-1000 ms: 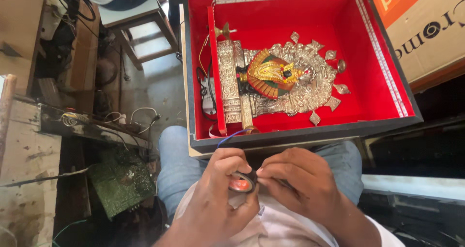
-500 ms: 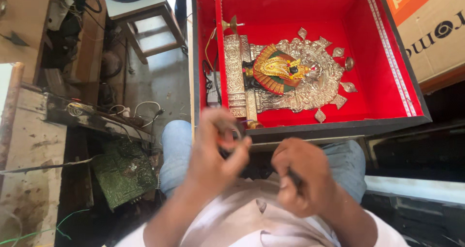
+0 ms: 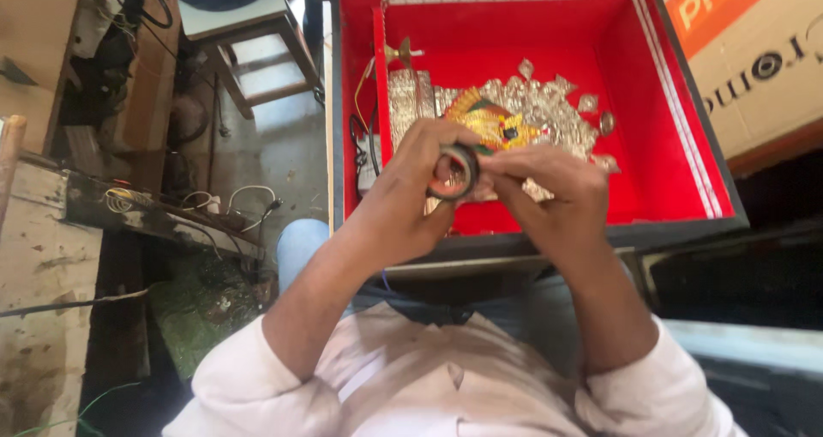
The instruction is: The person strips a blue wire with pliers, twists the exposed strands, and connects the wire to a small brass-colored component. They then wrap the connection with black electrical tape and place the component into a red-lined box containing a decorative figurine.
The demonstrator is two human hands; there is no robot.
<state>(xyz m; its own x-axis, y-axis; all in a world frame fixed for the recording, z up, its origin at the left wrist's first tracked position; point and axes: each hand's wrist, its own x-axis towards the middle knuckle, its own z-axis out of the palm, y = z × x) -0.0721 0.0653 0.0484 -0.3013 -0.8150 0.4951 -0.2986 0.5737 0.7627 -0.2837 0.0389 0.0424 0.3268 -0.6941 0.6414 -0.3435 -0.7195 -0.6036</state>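
Note:
My left hand grips a small black roll of tape, raised in front of me. The fingertips of my right hand pinch at the roll's right edge, touching it. Both hands hover over the near side of a black shadow box with a red lining that rests on my lap. Inside the box lies a silver and gold ornamental figure with an orange centre, partly hidden by my hands. Thin wires and a small component sit at the figure's left.
A cardboard carton stands at the upper right. A wooden stool is at the upper left on the floor. At the left are a worn workbench with loose wires and a green circuit board below it.
Both hands have risen from my lap up over the box. They came apart half a second ago and are now together again on the tape roll.

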